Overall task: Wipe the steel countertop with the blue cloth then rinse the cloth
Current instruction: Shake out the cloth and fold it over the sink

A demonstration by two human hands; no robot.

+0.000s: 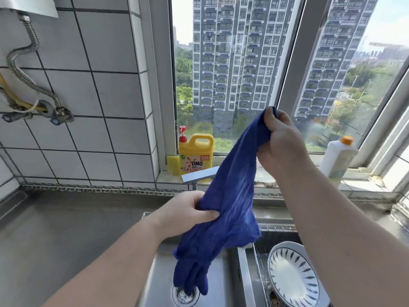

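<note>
While the blue cloth [230, 196] is hanging in the air above the left sink basin [159, 282], I am seeing both hands clamped on it, one high and one low. The right hand [285, 145] is gripping the top corner in front of the window, and the left hand [188, 213] is pinching the cloth's left edge lower down. The cloth's bottom end is dangling just over the drain [184, 294]. The steel countertop [55, 229] is lying to the left. A striped plate [292, 275] is sitting in the right basin, and a yellow detergent bottle [195, 155] is standing on the sill.
</note>
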